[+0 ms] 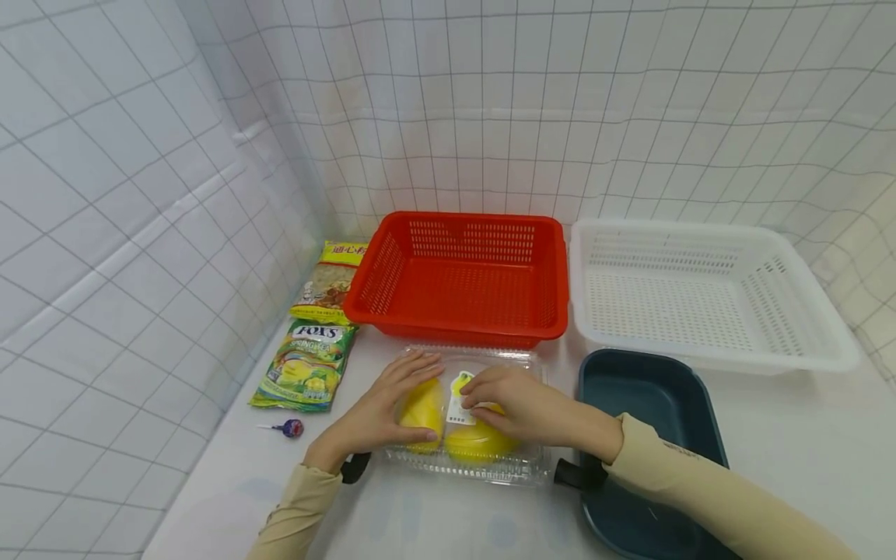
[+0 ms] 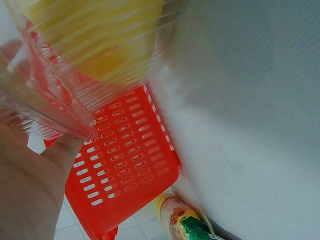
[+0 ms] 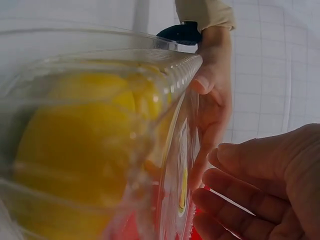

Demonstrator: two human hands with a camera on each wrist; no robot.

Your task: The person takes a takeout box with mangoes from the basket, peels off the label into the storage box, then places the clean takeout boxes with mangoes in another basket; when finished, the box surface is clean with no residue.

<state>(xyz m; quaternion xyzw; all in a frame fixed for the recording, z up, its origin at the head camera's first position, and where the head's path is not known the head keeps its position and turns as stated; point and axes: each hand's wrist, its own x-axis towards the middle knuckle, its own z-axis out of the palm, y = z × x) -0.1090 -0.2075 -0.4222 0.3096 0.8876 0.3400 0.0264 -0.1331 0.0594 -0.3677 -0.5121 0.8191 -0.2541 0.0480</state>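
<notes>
A clear plastic clamshell box (image 1: 518,471) lies on the table in front of the red basket, with yellow rounded pieces (image 1: 483,446) inside it. On its lid is a white label (image 1: 458,411) with a yellow fruit picture. My left hand (image 1: 381,408) rests along the box's left side, fingers stretched over the lid and thumb at the near part. Over the label is my right hand (image 1: 521,400), its fingers slightly bent and fingertips right at the lid. The right wrist view shows the label (image 3: 183,187) flat on the lid, with the right thumb apart from it.
A red basket (image 1: 458,330) stands behind the box, a white basket (image 1: 700,354) at the back right. Under the right forearm sits a dark blue basin (image 1: 640,389). To the left lie a Fox's candy bag (image 1: 306,365), a yellow snack bag (image 1: 329,288) and a lollipop (image 1: 292,428).
</notes>
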